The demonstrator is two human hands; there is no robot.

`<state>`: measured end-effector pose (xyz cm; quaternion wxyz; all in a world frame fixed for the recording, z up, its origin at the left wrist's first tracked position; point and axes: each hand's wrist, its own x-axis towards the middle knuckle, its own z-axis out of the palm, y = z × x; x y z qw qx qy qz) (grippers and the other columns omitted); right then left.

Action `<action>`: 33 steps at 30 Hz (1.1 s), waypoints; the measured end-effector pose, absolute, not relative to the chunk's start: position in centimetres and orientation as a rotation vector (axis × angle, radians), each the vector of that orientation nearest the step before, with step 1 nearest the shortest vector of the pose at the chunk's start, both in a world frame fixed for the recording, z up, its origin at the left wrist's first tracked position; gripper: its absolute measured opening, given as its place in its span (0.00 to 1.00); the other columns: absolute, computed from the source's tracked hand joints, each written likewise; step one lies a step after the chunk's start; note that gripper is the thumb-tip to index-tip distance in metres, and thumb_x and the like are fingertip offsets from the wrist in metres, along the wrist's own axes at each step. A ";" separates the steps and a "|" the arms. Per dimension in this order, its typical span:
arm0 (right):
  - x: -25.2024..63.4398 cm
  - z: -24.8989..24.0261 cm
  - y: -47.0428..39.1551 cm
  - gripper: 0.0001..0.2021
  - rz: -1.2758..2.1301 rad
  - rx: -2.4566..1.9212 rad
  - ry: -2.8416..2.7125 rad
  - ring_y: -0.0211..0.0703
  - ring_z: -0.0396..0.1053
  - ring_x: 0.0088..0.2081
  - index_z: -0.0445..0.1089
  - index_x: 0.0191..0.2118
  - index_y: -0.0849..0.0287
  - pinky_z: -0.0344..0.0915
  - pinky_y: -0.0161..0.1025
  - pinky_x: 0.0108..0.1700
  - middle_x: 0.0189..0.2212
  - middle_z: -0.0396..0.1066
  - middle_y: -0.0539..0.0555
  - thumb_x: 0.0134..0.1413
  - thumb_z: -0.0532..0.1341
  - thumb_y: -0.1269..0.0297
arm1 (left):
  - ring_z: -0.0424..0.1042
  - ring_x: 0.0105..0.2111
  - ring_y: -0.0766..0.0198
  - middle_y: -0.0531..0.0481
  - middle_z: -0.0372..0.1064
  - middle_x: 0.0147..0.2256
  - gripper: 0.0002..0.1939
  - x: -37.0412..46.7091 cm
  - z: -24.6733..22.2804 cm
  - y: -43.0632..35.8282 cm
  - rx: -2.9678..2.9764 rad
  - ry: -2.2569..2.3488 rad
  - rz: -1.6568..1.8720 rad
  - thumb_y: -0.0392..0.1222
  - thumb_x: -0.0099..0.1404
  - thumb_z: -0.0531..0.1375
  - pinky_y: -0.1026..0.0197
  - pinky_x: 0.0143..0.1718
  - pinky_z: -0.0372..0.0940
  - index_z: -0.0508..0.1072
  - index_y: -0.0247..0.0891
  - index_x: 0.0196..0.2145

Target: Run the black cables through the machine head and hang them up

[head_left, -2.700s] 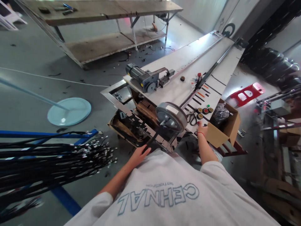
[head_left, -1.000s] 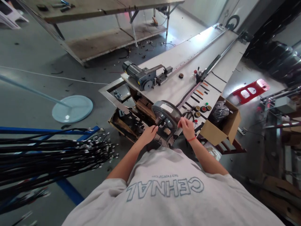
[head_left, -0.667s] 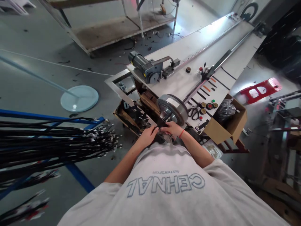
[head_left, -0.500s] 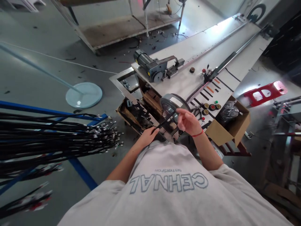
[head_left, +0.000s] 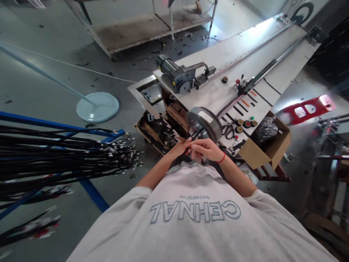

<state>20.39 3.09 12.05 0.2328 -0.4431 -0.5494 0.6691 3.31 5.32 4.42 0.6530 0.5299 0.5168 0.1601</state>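
Note:
In front of my shirt, my left hand (head_left: 180, 148) is closed around a narrow black strip (head_left: 195, 135); I cannot tell if it is cable or tape. My right hand (head_left: 204, 149), with a red cord at its wrist, meets the left fingertips, its fingers bent inward and partly hidden. Whatever lies between the touching fingers is too small to make out. Just beyond both hands stands a large dark reel (head_left: 207, 123) with a white label, at the near end of the long white workbench (head_left: 201, 100).
A motor unit (head_left: 174, 74) sits on the bench. Scissors (head_left: 229, 130), tape rolls (head_left: 239, 125) and short black strips lie right of the reel. An open cardboard box (head_left: 279, 145) stands at right. Black cable bundles (head_left: 68, 156) hang on a blue rack at left.
My right hand has come down from the reel to my left hand, and the fingers now touch. My left hand has shifted slightly right, toward the reel.

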 end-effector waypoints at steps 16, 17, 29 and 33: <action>19.1 3.1 5.0 0.21 1.987 -1.348 -1.115 0.26 0.50 0.11 0.68 0.43 0.65 0.44 0.27 0.13 0.16 0.67 0.45 0.45 0.64 0.57 | 0.62 0.24 0.65 0.53 0.62 0.22 0.20 -0.2 8.0 4.1 1.340 1.029 0.219 0.57 0.61 0.50 0.63 0.27 0.59 0.68 0.37 0.30; 19.2 3.3 5.0 0.22 2.004 -1.313 -1.089 0.26 0.49 0.11 0.68 0.45 0.64 0.44 0.27 0.13 0.17 0.68 0.45 0.45 0.64 0.56 | 0.60 0.23 0.66 0.54 0.60 0.21 0.20 -0.1 8.1 4.1 1.311 1.015 0.229 0.58 0.61 0.49 0.63 0.26 0.58 0.68 0.37 0.31; 21.1 5.0 4.0 0.23 2.235 -1.312 -1.244 0.29 0.56 0.14 0.68 0.42 0.63 0.50 0.28 0.16 0.19 0.69 0.47 0.45 0.65 0.50 | 0.61 0.22 0.67 0.54 0.63 0.22 0.21 -0.7 7.7 3.5 1.374 1.001 0.293 0.59 0.64 0.49 0.64 0.25 0.58 0.68 0.37 0.34; 20.5 6.1 4.4 0.18 2.141 -1.292 -1.248 0.30 0.59 0.16 0.66 0.30 0.62 0.55 0.28 0.19 0.17 0.67 0.48 0.50 0.61 0.50 | 0.67 0.24 0.64 0.49 0.69 0.21 0.27 0.8 7.4 4.6 1.391 0.939 0.142 0.62 0.64 0.47 0.63 0.30 0.61 0.69 0.37 0.23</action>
